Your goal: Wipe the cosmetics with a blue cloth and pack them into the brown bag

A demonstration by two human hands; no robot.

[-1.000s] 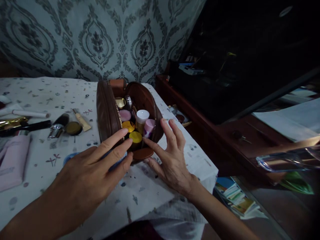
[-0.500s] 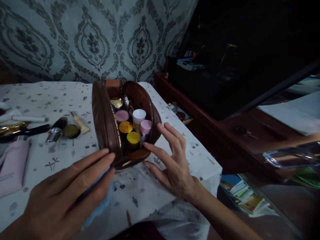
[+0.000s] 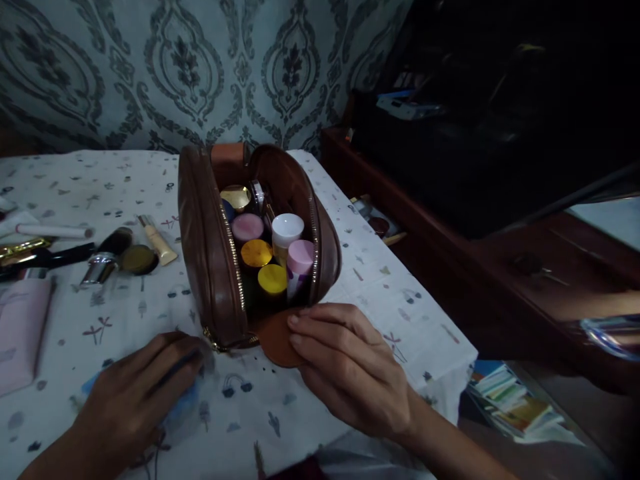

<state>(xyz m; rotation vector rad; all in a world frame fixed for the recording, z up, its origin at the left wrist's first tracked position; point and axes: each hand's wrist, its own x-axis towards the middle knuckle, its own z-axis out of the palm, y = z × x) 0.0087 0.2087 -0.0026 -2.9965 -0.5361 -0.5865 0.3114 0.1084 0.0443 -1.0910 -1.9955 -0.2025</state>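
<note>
Brown pouch [image 3: 210, 247] near table edge [image 3: 400, 267]

Leather-look pouch, plastic caps and printed cloth, seen in dim light.

A brown pouch [image 3: 210, 247] of smooth, faintly glossy leather-like material is shown at frame centre, edged by a metal zip [image 3: 231, 253]. Smooth plastic caps [image 3: 287, 230] and one shiny gold lid [image 3: 236, 197] are seen inside. The worktop [image 3: 75, 193] is covered by matt printed cloth. A soft blue cloth [image 3: 183, 403] is pressed under the left hand [image 3: 135, 400]. Polished dark wood furniture [image 3: 450, 267] is seen at right, patterned matt wallpaper [image 3: 150, 67] above.
</note>
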